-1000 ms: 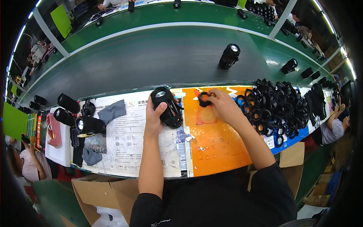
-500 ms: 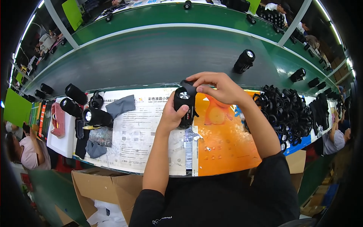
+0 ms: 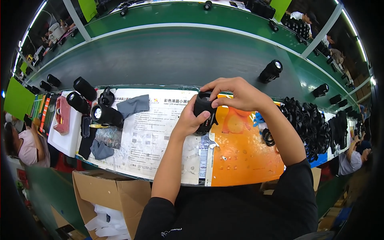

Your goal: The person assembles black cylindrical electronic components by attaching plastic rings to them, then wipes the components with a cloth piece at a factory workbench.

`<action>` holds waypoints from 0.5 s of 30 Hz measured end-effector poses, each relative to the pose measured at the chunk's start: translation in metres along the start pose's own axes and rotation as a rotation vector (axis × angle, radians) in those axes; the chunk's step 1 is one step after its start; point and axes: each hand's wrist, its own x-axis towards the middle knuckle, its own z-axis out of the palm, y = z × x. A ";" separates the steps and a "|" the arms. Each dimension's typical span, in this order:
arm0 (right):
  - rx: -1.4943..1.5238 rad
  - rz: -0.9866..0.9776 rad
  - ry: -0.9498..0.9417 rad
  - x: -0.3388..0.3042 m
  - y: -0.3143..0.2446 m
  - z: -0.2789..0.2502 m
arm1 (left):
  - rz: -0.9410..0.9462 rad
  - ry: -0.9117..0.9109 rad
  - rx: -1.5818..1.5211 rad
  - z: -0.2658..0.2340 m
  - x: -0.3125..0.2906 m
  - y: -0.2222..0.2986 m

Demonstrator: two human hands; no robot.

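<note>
A black cylindrical speaker stands nearly upright at the table's middle. My left hand wraps round its side, thumb across the front. On its upper end sits a black ring, partly covered by my fingers. Fingers and thumb of my right hand are closed on this ring at the rim. A dark strap or flap hangs at the speaker's right side. Right of my right forearm lies a heap of black rings, with a few loose ones beside it.
More black speakers stand or lie at the left, near a grey cloth and a pink holder. Another speaker is on the dark conveyor belt. An open cardboard box sits below the table edge. Co-workers sit at both sides.
The black ring, held above the speaker's silver end before, now sits over that end. My right hand has moved down against it. The whole view has shifted slightly.
</note>
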 end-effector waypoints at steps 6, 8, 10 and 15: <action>-0.051 -0.086 0.000 -0.004 0.002 0.007 | 0.010 -0.021 0.003 0.003 0.001 0.002; -0.083 -0.111 -0.022 -0.005 0.004 0.006 | 0.024 -0.014 0.012 0.006 0.001 0.003; -0.116 -0.138 -0.045 -0.003 0.002 0.006 | 0.039 -0.005 0.022 0.006 0.000 0.002; -0.192 -0.098 -0.052 -0.001 -0.009 0.008 | 0.052 0.037 -0.009 0.010 -0.003 0.002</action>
